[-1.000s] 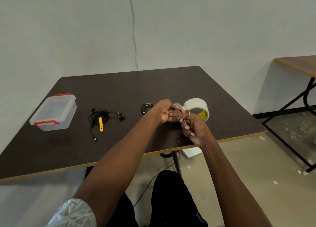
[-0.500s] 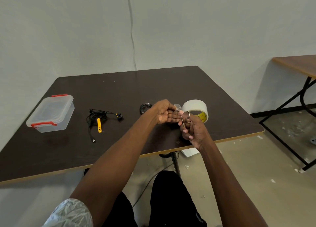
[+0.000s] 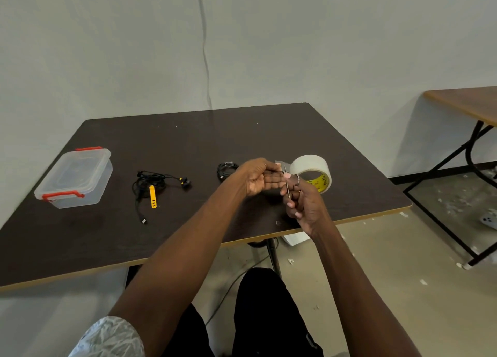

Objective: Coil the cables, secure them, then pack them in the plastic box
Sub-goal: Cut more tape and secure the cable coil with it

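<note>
The right hand (image 3: pixel 301 203) grips small scissors (image 3: pixel 287 188) at a strip of tape (image 3: pixel 279 165) pinched in the left hand (image 3: pixel 259 177), beside the tape roll (image 3: pixel 313 172). Both cables, the coiled one (image 3: pixel 226 168) and the loose earphone tangle (image 3: pixel 153 184), lie on the table (image 3: pixel 188 138), the plastic box (image 3: pixel 74 177) closed at far left. I'd worry the cut strip folds onto itself or sticks to fingers.

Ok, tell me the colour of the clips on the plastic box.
Red clips on the clear plastic box, seen in the head view.
</note>
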`<action>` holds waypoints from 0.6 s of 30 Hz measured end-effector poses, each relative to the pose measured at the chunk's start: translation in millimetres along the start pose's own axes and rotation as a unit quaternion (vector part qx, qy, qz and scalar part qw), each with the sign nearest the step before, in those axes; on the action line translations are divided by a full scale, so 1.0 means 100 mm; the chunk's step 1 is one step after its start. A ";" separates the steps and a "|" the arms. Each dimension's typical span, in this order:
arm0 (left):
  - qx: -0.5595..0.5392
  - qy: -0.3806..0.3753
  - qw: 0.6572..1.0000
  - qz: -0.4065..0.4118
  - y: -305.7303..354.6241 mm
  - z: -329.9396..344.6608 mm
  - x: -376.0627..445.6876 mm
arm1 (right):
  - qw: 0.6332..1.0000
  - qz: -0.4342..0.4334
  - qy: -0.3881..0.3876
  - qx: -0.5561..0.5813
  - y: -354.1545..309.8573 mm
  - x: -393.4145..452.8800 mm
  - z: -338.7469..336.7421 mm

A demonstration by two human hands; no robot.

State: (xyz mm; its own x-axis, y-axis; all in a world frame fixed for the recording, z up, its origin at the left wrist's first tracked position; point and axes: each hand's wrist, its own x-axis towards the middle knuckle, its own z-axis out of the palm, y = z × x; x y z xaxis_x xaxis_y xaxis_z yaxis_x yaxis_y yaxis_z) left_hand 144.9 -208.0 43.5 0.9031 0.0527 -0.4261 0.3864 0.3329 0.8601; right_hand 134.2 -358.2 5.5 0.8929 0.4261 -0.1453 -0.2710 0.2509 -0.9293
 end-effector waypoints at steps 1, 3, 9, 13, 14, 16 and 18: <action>0.001 0.000 1.000 0.001 0.00 0.00 0.00 | 1.000 -0.002 0.004 0.006 0.00 0.00 0.00; -0.002 0.005 1.000 0.002 -0.01 -0.01 0.01 | 1.000 -0.004 0.010 0.009 -0.01 0.00 -0.01; 0.001 0.015 1.000 -0.008 0.01 -0.04 0.01 | 1.000 0.015 0.005 -0.023 0.00 0.01 -0.02; 0.000 0.013 1.000 -0.020 0.05 -0.02 -0.03 | 0.999 0.019 0.003 -0.035 0.01 0.01 -0.01; 0.002 0.012 1.000 -0.021 0.05 -0.01 -0.04 | 0.999 0.016 0.002 -0.039 0.01 0.01 -0.01; 0.003 0.013 1.000 -0.021 0.06 0.00 -0.05 | 0.999 0.013 0.002 -0.040 0.01 0.02 -0.02; 0.002 0.016 1.000 -0.020 0.06 0.02 -0.05 | 0.999 0.011 0.008 -0.034 0.01 0.03 -0.01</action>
State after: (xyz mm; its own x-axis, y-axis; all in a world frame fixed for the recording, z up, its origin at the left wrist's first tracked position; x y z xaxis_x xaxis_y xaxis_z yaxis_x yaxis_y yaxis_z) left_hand 143.0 -207.8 51.3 0.8806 0.0707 -0.4686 0.4225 0.3309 0.8438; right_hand 137.4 -357.5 3.4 0.8929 0.4162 -0.1719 -0.2665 0.1806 -0.9468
